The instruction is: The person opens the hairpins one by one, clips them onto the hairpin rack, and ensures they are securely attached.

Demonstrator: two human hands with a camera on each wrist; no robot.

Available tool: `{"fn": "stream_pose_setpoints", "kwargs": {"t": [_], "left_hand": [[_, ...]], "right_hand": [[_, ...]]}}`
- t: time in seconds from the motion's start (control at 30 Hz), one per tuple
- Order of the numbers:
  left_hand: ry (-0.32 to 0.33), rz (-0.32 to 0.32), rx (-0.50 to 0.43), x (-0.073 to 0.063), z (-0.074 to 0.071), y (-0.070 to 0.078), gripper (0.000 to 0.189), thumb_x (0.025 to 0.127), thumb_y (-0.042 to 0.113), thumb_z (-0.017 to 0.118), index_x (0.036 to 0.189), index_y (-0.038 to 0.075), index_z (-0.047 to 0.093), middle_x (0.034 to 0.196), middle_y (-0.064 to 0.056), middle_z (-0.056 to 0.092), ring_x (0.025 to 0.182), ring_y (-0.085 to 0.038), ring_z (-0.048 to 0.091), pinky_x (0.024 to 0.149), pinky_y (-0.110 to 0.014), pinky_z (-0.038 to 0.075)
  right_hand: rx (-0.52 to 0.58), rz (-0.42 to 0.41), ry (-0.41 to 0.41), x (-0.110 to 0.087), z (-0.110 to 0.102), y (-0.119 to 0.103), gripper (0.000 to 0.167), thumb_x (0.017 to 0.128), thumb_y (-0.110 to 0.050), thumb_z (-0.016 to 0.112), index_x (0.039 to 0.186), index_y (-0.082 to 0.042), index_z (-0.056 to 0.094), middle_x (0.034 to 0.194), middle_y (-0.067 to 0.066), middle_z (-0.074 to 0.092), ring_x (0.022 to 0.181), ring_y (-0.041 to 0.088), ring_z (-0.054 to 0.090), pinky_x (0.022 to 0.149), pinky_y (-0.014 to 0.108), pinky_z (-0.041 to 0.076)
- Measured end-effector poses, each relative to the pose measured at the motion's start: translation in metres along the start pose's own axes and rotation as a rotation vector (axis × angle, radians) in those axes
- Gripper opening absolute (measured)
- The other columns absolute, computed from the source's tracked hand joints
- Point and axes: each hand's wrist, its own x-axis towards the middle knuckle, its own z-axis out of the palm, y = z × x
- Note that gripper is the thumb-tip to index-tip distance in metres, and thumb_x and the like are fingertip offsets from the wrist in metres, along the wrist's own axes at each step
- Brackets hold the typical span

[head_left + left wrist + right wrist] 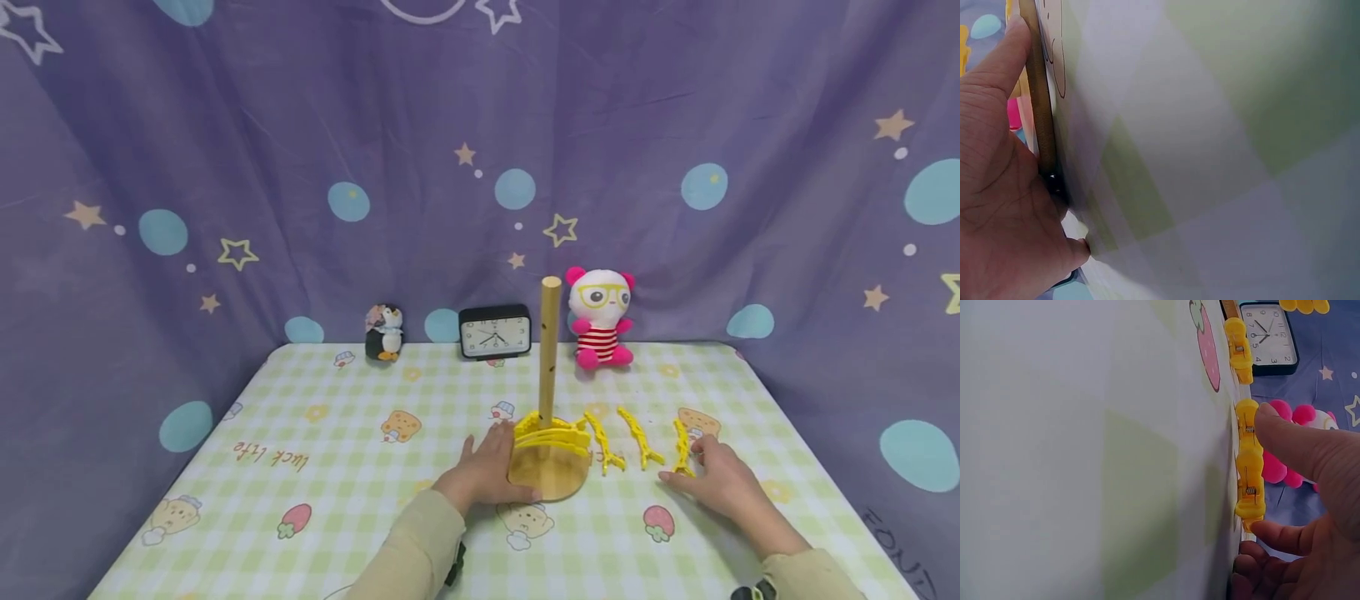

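Observation:
A wooden stand (549, 358) has an upright post with holes and a round base. My left hand (491, 471) holds the base's left edge, its thumb (1007, 59) along the rim. Curved yellow plastic pieces (551, 440) lie across the base around the post's foot. To the right, three narrow yellow pieces lie separately on the cloth. My right hand (716, 479) is at the rightmost piece (682, 446), thumb and index finger spread about it. Small metal springs show on the yellow clips (1250, 487) in the right wrist view. No firm pinch is visible there.
Along the table's back edge stand a penguin figure (386, 333), a black-framed clock (495, 332) and a pink-and-white panda toy (601, 321). A checked cloth (337, 533) covers the table. Purple curtains (420, 108) surround it at the back and sides.

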Motion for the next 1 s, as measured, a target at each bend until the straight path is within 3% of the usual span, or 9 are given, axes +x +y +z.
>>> {"fn": "stream_pose_setpoints", "kwargs": {"t": [0.1, 0.2, 0.67, 1.0], "left_hand": [[0.004, -0.006, 0.006, 0.005, 0.005, -0.003, 0.119, 0.076, 0.072, 0.066, 0.158, 0.011, 0.005, 0.164, -0.005, 0.001, 0.149, -0.019, 0.000, 0.117, -0.053, -0.003], [0.024, -0.001, -0.009, 0.008, 0.009, -0.005, 0.119, 0.075, 0.071, 0.067, 0.158, 0.010, 0.007, 0.164, -0.005, 0.003, 0.150, -0.020, 0.001, 0.117, -0.053, -0.003], [0.029, -0.006, -0.012, 0.011, 0.011, -0.007, 0.119, 0.074, 0.071, 0.068, 0.158, 0.010, 0.009, 0.164, -0.004, 0.004, 0.150, -0.021, 0.004, 0.117, -0.054, -0.003], [0.032, -0.007, -0.017, 0.011, 0.012, -0.008, 0.120, 0.073, 0.071, 0.069, 0.158, 0.011, 0.008, 0.164, -0.005, 0.005, 0.150, -0.021, 0.004, 0.117, -0.053, -0.003]], "right_hand": [[-0.030, -0.009, 0.021, 0.000, 0.002, -0.001, 0.077, 0.072, -0.059, 0.078, 0.101, 0.005, 0.048, 0.088, 0.015, 0.048, 0.080, 0.028, 0.047, 0.070, 0.041, 0.041], [-0.051, -0.011, 0.029, 0.000, 0.003, -0.002, 0.076, 0.071, -0.061, 0.077, 0.097, 0.005, 0.051, 0.087, 0.014, 0.049, 0.078, 0.027, 0.047, 0.069, 0.040, 0.042], [-0.107, -0.002, 0.023, 0.005, 0.007, -0.004, 0.075, 0.070, -0.064, 0.076, 0.090, 0.004, 0.052, 0.083, 0.015, 0.046, 0.073, 0.027, 0.045, 0.064, 0.038, 0.040], [-0.159, -0.013, 0.006, 0.007, 0.005, -0.002, 0.062, 0.078, -0.055, 0.073, 0.088, 0.003, 0.053, 0.082, 0.013, 0.044, 0.074, 0.026, 0.042, 0.062, 0.037, 0.037]]}}
